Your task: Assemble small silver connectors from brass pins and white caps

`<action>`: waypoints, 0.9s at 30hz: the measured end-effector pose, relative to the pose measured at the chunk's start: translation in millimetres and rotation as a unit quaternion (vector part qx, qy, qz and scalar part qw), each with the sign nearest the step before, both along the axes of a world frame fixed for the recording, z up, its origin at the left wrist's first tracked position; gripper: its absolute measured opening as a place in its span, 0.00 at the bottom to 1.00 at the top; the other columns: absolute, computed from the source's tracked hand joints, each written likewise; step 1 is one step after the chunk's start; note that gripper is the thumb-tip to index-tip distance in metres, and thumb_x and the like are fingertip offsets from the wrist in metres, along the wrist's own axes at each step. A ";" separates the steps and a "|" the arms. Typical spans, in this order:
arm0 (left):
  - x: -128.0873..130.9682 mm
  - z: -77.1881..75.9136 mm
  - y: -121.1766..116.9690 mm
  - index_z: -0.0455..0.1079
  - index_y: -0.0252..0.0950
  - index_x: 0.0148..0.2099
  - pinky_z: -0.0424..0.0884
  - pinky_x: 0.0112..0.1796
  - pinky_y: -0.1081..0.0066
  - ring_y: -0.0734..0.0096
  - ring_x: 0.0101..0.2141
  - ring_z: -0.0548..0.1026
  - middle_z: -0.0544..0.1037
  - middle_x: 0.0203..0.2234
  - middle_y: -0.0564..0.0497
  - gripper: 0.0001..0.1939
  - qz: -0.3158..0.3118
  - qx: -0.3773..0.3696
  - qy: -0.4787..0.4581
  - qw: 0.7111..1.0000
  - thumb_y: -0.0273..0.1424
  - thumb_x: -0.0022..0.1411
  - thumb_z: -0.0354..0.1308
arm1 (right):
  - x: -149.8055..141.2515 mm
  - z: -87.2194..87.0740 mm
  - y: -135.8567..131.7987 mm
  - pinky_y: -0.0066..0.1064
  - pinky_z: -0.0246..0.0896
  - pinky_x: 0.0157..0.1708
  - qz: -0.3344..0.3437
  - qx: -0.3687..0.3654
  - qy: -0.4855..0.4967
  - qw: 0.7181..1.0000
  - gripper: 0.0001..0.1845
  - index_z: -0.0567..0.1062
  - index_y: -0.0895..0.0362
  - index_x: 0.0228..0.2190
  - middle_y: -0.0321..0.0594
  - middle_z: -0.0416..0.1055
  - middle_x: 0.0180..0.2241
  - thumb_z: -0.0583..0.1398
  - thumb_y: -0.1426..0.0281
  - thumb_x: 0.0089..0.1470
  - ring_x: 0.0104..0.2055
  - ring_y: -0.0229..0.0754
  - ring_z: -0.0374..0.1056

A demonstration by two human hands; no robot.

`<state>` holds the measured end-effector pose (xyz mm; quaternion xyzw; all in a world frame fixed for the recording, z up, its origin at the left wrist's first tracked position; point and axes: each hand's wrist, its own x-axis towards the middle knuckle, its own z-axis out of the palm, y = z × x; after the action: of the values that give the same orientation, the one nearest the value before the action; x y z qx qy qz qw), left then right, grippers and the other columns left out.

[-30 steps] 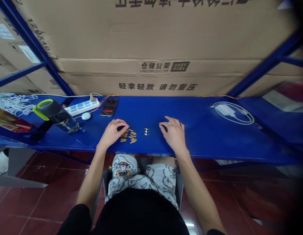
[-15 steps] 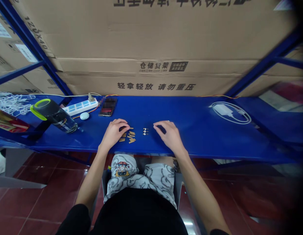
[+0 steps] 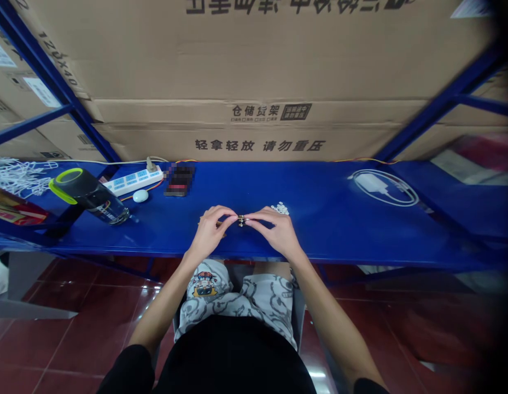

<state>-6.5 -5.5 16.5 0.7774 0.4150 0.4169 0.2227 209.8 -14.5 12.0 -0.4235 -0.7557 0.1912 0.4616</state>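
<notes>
Both bare hands are brought together low over the blue metal tabletop (image 3: 327,219). By the left hand (image 3: 210,231), a slim gold-coloured piece (image 3: 239,217) is being pinched between thumb and fingertips, the grip all but closed. By the right hand (image 3: 279,232), thumb and fingertips are likewise drawn nearly together, pointed at the piece's other end; whether anything separate is gripped there cannot be told, the tips being too small to read.

Just below the meeting fingertips, small white-and-gold parts (image 3: 241,224) are seen lying on the tabletop, between the two hands. Beside and partly beneath the left hand, a group of thin gold-coloured strips (image 3: 224,235) is mostly hidden. Just beyond the right hand, a little heap of small white pieces (image 3: 281,208) is spread on the blue surface.

Farther to the left, a dark translucent bottle with a lime-green lid (image 3: 98,198) is set down, tilted in the view, near a white multi-socket power strip (image 3: 134,181), a pale rounded object (image 3: 140,196) and a dark, partly blurred phone (image 3: 180,180). Well off to the right, a white charger with a coiled cable (image 3: 372,183) is laid flat. Behind it all, a large brown printed cardboard box (image 3: 254,71) is stood.
</notes>
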 end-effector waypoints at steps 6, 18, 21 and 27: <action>-0.5 -0.3 1.5 0.76 0.40 0.43 0.71 0.48 0.61 0.63 0.44 0.78 0.82 0.41 0.49 0.08 -0.033 -0.001 -0.018 0.999 0.36 0.73 0.58 | -0.3 1.2 -0.9 0.42 0.71 0.43 0.014 0.001 -0.008 1.000 0.09 0.83 0.48 0.40 0.38 0.83 0.38 0.62 0.63 0.64 0.38 0.47 0.76; 0.0 -2.5 -1.4 0.78 0.42 0.44 0.68 0.48 0.61 0.64 0.42 0.78 0.82 0.41 0.51 0.07 -0.005 0.068 0.010 0.998 0.38 0.70 0.62 | 0.5 4.4 -1.1 0.40 0.70 0.40 0.000 -0.031 0.054 0.998 0.06 0.83 0.49 0.35 0.37 0.82 0.34 0.67 0.61 0.58 0.35 0.46 0.74; -0.2 -2.3 -2.1 0.78 0.41 0.44 0.67 0.46 0.62 0.65 0.42 0.78 0.82 0.40 0.51 0.07 -0.010 0.082 0.002 0.997 0.37 0.71 0.62 | 1.2 4.3 -0.9 0.39 0.69 0.38 0.006 -0.041 0.087 0.995 0.07 0.83 0.50 0.34 0.37 0.81 0.31 0.69 0.61 0.55 0.33 0.45 0.73; -0.9 -3.7 -3.2 0.79 0.43 0.45 0.68 0.47 0.61 0.64 0.42 0.78 0.82 0.41 0.50 0.10 -0.004 0.073 0.020 0.997 0.41 0.71 0.60 | 0.0 4.3 -1.5 0.38 0.69 0.37 0.013 -0.060 0.115 0.991 0.08 0.83 0.50 0.33 0.37 0.80 0.31 0.71 0.61 0.52 0.33 0.44 0.74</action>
<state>-7.3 -8.7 12.9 0.8013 0.3847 0.4298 0.1591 209.8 -16.0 16.3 -0.4162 -0.6898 0.2898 0.5167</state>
